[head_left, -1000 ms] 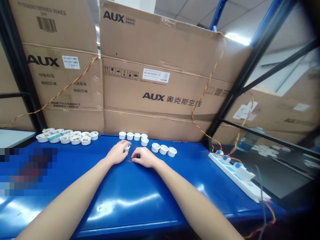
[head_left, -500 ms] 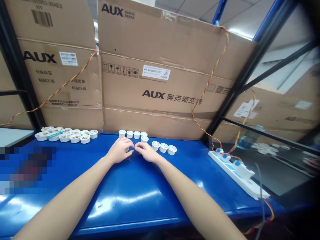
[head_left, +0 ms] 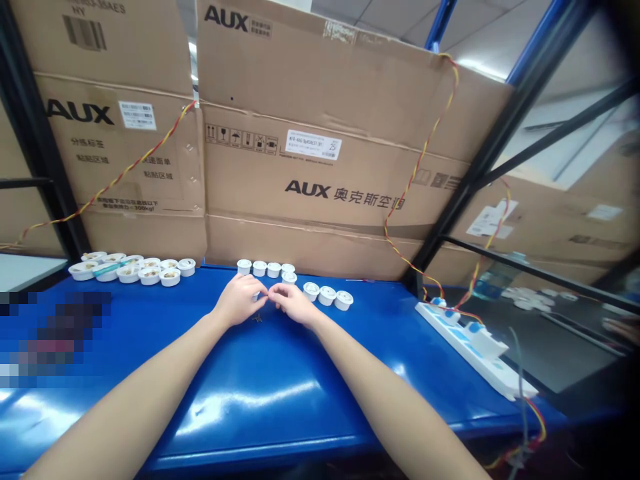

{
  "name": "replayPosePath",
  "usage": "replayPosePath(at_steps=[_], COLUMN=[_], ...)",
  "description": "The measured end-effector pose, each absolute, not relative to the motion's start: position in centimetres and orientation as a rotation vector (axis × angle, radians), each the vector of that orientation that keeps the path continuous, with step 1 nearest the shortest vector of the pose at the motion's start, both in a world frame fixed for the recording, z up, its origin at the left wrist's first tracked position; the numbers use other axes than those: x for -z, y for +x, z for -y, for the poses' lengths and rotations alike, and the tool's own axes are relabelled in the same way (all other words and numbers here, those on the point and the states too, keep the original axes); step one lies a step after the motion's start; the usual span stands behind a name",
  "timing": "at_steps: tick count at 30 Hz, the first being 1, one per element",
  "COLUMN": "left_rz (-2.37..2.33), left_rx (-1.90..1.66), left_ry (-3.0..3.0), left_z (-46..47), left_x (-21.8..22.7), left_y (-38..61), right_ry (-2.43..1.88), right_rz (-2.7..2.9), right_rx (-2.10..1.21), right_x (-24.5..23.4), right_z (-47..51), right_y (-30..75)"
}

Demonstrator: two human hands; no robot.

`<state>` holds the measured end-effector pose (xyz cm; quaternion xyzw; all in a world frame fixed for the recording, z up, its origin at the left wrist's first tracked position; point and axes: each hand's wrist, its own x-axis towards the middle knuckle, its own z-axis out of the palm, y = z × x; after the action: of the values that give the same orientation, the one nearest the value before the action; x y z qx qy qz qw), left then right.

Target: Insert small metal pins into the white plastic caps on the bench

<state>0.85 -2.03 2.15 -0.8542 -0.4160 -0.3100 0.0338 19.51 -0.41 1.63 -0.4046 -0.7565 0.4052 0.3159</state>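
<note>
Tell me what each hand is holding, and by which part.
The left hand covers the top of a small white cup, grip unclear; the right hand visibly holds nothing.

**Mostly blue, white and tan**

Glossy blue bench [head_left: 165, 340], white plastic cups [head_left: 259, 269] along its back edge, the left group holding brown-speckled filling [head_left: 170, 275]. Tan cardboard cartons [head_left: 310, 133] carry black AUX lettering. Twisted wire [head_left: 422, 160] striped red and yellow. White power strip [head_left: 470, 343] with blue patches. Shelf frame [head_left: 490, 150] black, some uprights bright blue.
</note>
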Motion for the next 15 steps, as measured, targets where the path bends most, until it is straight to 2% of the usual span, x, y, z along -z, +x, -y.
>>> replayPosePath(at_steps=[4,9,11,15], left_rz=[1.273,1.564,1.742,1.903], left_rx=[0.989,1.079,1.039,0.960], left_ry=[-2.622,-2.443,-2.421,-2.506], left_z=[2.1,1.6,1.1,0.1], left_x=[-2.3,-1.5,-0.8,0.3], left_y=[0.9,0.2,-0.4,-1.5], right_ry=[-1.096,-1.412,-1.571,-1.714], right_rz=[2.039,2.231,2.275,2.361], right_rx=[-0.942,-0.079,0.153,0.161], right_x=[-1.9,-2.8,-3.1,-3.1], right_z=[0.5,0.1,-0.2,-1.1], right_y=[19.5,20.8,21.7,23.5])
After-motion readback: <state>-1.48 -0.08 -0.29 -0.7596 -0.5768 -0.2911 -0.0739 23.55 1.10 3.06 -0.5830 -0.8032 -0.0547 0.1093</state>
